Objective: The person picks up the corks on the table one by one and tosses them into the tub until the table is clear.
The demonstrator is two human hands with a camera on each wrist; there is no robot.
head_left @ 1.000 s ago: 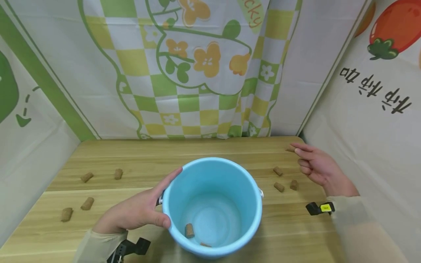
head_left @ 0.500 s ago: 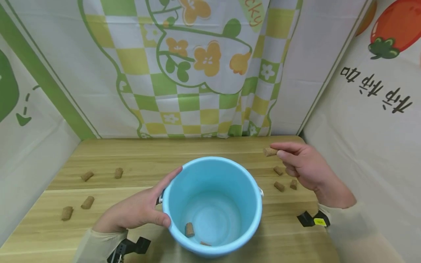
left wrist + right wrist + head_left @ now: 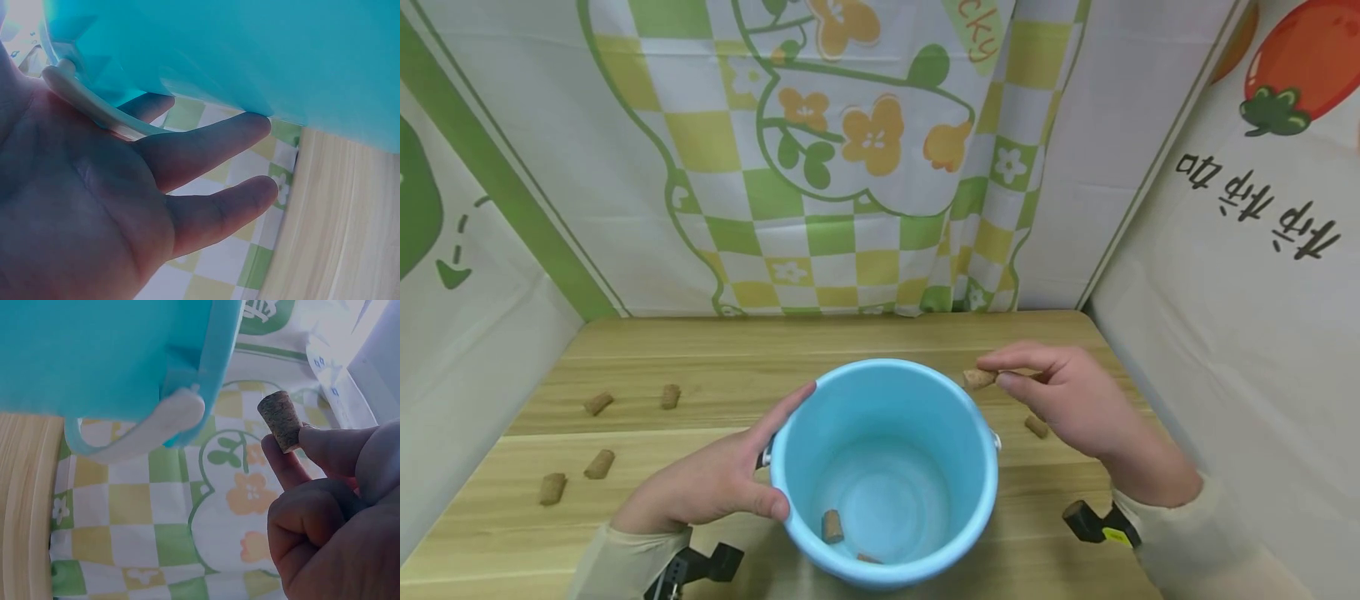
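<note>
A light blue bucket (image 3: 891, 404) stands on the wooden table, with one cork (image 3: 832, 526) inside and part of another showing behind its near rim. My left hand (image 3: 718, 483) lies against the bucket's left side, thumb and index finger spread along the rim. In the left wrist view its other fingers extend fairly straight beside the bucket wall and the white handle (image 3: 94, 106). My right hand (image 3: 1071, 400) pinches a wine cork (image 3: 979, 378) between thumb and fingertips, at the bucket's right back rim. The right wrist view shows that cork (image 3: 281, 419) tilted, beside the bucket.
Several corks lie on the table left of the bucket, such as one at the near left (image 3: 552, 488). Another cork (image 3: 1036, 426) lies under the right hand's side. A patterned curtain (image 3: 857, 250) hangs at the table's back edge, with fabric walls on both sides.
My right hand has carried the cork from the table's far right corner leftward and nearer, to the bucket rim. It now hides some right-side corks. The left hand and bucket have stayed put.
</note>
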